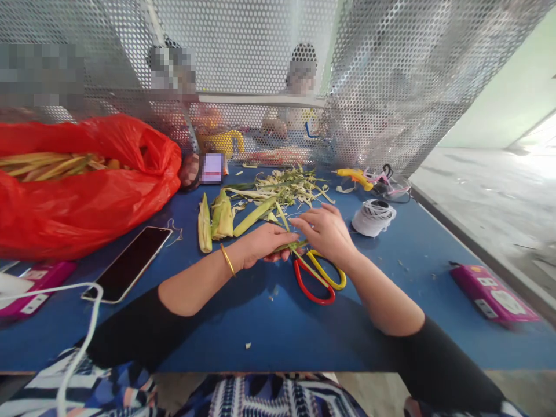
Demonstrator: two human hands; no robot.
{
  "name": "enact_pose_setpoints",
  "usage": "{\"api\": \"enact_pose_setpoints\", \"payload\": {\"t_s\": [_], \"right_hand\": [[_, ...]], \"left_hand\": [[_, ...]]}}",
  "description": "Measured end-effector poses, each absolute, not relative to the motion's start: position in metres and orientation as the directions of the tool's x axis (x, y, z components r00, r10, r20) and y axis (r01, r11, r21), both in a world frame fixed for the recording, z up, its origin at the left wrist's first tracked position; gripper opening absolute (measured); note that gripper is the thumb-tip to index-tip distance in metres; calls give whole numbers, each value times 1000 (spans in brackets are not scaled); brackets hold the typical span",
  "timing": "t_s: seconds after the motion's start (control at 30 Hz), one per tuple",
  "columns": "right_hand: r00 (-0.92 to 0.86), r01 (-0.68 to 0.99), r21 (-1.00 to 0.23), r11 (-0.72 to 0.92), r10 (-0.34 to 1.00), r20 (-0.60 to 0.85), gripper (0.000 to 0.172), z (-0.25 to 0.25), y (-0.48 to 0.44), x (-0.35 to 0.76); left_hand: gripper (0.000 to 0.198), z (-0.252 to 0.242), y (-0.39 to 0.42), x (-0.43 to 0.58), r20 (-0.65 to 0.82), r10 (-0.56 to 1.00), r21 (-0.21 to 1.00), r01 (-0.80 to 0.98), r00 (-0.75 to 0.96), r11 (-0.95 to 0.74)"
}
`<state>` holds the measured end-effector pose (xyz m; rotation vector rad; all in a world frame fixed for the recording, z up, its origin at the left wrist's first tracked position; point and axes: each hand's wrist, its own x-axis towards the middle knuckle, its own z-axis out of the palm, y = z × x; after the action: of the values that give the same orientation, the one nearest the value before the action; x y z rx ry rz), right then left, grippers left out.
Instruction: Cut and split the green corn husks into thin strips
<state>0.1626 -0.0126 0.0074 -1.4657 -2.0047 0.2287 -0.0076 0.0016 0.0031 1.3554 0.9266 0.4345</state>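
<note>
The left hand [266, 243] pinches a green strip [296, 245] lying roughly crosswise toward the right hand [326, 231], whose loosely bent fingers' hold is unclear.

held strip [297, 245]: part hid | scissors [319, 302]: blades mostly hid | red bag [108, 197]: cut, l edge | ppl [299, 78]: blurred thru mesh [260, 35]

I see thin, crinkled, glossy plastic in the red bag [87, 217], smooth plastic-looking scissor handles [320, 301], a perforated metal screen [260, 46], ribbed, fibrous husks [222, 217], a shiny metal bracelet [227, 260], a smooth tabletop [243, 324].
</note>
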Motion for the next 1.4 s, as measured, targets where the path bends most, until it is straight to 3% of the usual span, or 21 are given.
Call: {"api": "enact_pose_setpoints", "payload": {"t_s": [0.13,0.23,0.33,0.43,0.57,0.63,0.73,0.87,0.93,1.1,1.4], "right_hand": [[-207,590,-773,233,969,135,29,0,-16,151],[-59,506,-840,196,979,193,28,-6,-16,148],[52,549,-805,224,952,301,28,-10,-14,146],[-1,656,-700,282,928,373,26,-8,-12,149],[43,800,-470,372,747,663,20,6,-21,153],[42,825,-412,385,687,725,25,12,-29,151],[7,791,-470,392,762,648,28,11,-36,144],[-19,637,-722,270,942,336,21,-5,-30,134],[-24,556,-799,230,965,260,22,-13,-27,131],[16,476,-847,235,961,276,27,-18,-26,129],[-97,385,-864,324,945,311,28,-11,-29,127]], "left_hand": [[39,1,-2,-6,-282,767,944,307,576,116],[42,0,-3,-4,-261,771,947,311,582,85],[41,-1,-4,-2,-255,762,955,279,595,102],[35,-4,-3,-1,-289,790,954,229,540,193],[23,0,5,-4,-322,847,931,-23,424,365],[14,4,10,-6,-269,873,915,-175,406,363],[3,9,13,-9,-184,905,896,-313,385,315],[9,7,9,-5,-140,919,894,-352,368,278],[9,3,6,-2,-128,923,901,-347,363,262],[13,-3,7,1,-101,933,921,-322,344,218],[14,0,7,-1,-66,959,942,-299,276,151]]}}
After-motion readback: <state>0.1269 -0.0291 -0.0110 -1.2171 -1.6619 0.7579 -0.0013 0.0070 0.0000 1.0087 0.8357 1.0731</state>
